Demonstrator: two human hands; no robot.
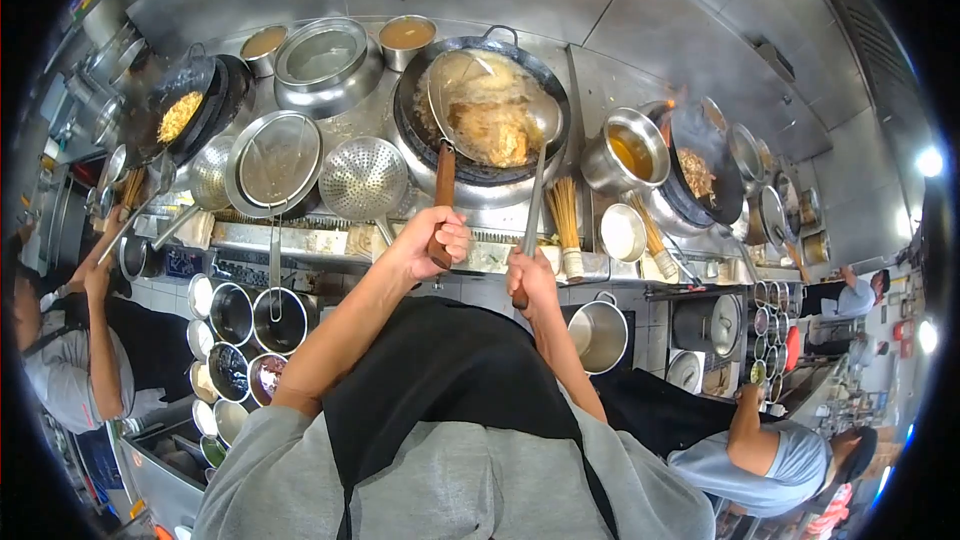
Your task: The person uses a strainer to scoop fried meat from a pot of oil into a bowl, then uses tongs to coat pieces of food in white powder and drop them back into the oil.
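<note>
Centrally, wok [480,175]: dark, on the stove, filled with golden fried food [490,115].
Left hand [432,238]: wrapped round the strainer [447,80] handle.
Right hand [528,275]: clenched on the ladle [542,120] handle.

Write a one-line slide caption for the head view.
Left hand grips a strainer handle and right hand a ladle over a wok of frying food.

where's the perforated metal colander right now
In the head view, the colander lies tilted on the stove ledge, left of the big wok and right of the mesh strainer, just above the left hand.
</note>
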